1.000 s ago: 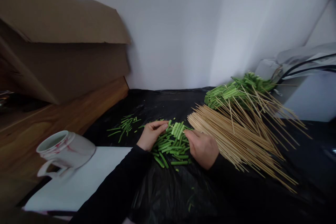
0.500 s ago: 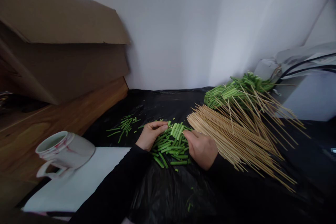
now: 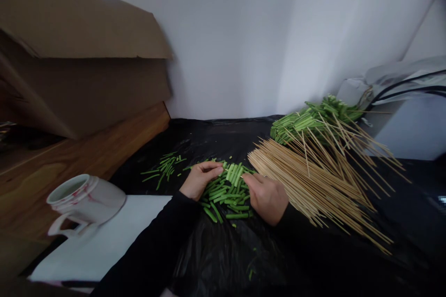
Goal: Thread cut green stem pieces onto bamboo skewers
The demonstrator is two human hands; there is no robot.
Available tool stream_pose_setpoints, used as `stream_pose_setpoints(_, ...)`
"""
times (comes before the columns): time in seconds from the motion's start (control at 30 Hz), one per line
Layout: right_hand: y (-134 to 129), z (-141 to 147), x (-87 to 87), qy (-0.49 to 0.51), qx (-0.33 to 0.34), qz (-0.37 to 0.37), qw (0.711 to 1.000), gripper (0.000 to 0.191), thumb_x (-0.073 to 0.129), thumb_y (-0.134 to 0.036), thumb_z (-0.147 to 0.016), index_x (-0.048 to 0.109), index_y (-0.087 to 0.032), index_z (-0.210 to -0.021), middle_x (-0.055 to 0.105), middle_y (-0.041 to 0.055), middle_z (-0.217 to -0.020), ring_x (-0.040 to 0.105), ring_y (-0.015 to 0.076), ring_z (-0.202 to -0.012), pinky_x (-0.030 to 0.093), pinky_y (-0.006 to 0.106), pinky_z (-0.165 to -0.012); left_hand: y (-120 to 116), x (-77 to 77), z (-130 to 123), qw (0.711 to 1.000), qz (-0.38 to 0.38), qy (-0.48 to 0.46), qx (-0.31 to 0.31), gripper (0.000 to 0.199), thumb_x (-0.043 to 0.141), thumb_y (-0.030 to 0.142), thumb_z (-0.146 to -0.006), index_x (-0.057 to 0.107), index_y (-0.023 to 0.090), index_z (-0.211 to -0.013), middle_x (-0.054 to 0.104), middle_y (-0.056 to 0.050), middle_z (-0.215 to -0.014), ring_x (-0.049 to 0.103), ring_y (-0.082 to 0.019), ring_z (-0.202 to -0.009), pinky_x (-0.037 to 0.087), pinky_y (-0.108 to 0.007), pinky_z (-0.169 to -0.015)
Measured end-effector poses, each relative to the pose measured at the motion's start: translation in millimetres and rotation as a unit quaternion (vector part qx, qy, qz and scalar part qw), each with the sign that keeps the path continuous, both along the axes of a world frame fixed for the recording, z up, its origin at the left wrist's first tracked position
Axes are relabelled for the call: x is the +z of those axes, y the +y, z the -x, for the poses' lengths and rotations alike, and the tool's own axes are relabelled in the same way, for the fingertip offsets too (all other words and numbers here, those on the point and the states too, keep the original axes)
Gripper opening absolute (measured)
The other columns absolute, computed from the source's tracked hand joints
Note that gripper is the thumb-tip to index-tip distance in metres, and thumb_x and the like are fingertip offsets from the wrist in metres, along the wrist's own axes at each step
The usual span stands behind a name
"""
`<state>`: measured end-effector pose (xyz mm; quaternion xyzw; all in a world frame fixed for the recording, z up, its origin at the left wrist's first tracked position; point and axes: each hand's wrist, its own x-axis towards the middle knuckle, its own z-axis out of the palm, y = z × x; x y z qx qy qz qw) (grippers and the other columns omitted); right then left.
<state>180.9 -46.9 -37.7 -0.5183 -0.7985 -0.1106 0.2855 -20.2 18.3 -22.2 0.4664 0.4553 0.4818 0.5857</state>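
Several short green bean pieces (image 3: pixel 234 174) sit side by side, threaded crosswise on a thin bamboo skewer. My left hand (image 3: pixel 200 179) pinches the skewer's left end between thumb and forefinger, close to the first piece. On the other side, my right hand (image 3: pixel 267 196) is closed around the skewer, its fingertips near the last piece; most of the stick inside that hand is hidden. Beneath both hands lies a loose heap of cut green beans (image 3: pixel 223 196) on black plastic sheeting (image 3: pixel 223 255).
Bamboo skewers (image 3: pixel 306 181) spread across the right side, and skewered green beans (image 3: pixel 313 120) are piled behind them. A few bean pieces (image 3: pixel 165 167) lie scattered at left. A white mug (image 3: pixel 88 199) rests on a white board (image 3: pixel 118 236); a cardboard box (image 3: pixel 104 88) stands behind.
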Motion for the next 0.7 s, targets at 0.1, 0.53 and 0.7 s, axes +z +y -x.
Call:
stream_pose_setpoints(0.1, 0.6, 0.4, -0.4, 0.009, 0.013, 0.000, 1.000, 0.029, 0.042, -0.009, -0.085, 0.065, -0.018, -0.101, 0.062, 0.0021, -0.075, 0.054, 0.0148, -0.064, 0.028, 0.030, -0.058, -0.5, -0.4, 0.0, 1.000, 0.012, -0.006, -0.003, 0.031, 0.089, 0.029, -0.050, 0.076, 0.015, -0.074, 0.071, -0.003, -0.066, 0.060, -0.011, -0.058, 0.047, -0.024, -0.063)
stream_pose_setpoints(0.53, 0.9, 1.4, -3.6, 0.021, 0.026, 0.005, 0.999, 0.028, 0.040, -0.009, -0.089, 0.064, -0.017, -0.102, 0.065, 0.0025, -0.080, 0.057, 0.0142, -0.069, 0.034, 0.028, -0.062, 1.2, -4.8, 2.1, 1.000, 0.003, 0.012, -0.023, 0.030, 0.088, 0.030, -0.051, 0.076, 0.015, -0.074, 0.067, -0.002, -0.062, 0.054, -0.010, -0.053, 0.042, -0.025, -0.057)
stream_pose_setpoints(0.7, 1.2, 0.7, -3.5, 0.024, 0.036, 0.007, 0.999, 0.028, 0.039, -0.009, -0.089, 0.063, -0.016, -0.102, 0.064, 0.0027, -0.080, 0.058, 0.0148, -0.070, 0.035, 0.028, -0.063, -0.1, -3.3, 1.5, 1.000, 0.007, 0.004, -0.028, 0.029, 0.088, 0.030, -0.050, 0.076, 0.015, -0.073, 0.067, -0.001, -0.061, 0.052, -0.008, -0.053, 0.041, -0.023, -0.057)
